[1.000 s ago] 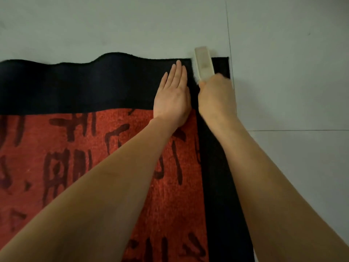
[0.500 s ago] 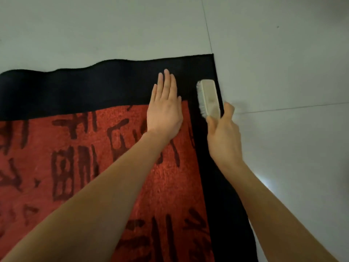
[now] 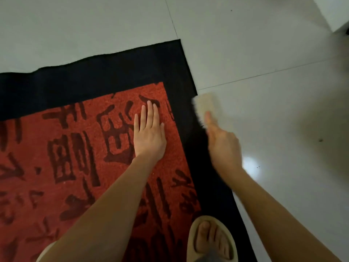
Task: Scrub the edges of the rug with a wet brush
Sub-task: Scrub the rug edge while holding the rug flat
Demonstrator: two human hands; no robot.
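Observation:
A red rug [image 3: 79,148] with dark characters and a wide black border [image 3: 113,72] lies on the pale tiled floor. My left hand [image 3: 149,133] rests flat on the red part near the right border, fingers straight. My right hand [image 3: 222,146] grips the handle of a pale scrub brush [image 3: 203,108], thumb along its top. The brush is blurred and sits at the rug's right black edge, its bristles facing the border.
Pale floor tiles [image 3: 264,110] with grout lines spread to the right and behind the rug. My foot in a beige slipper [image 3: 211,241] stands on the rug's right border at the bottom. A white object's corner [image 3: 334,12] shows at the top right.
The brush and my right hand have drawn back along the right border, away from the far corner. My left hand slid from the black border onto the red part. The slipper came into view.

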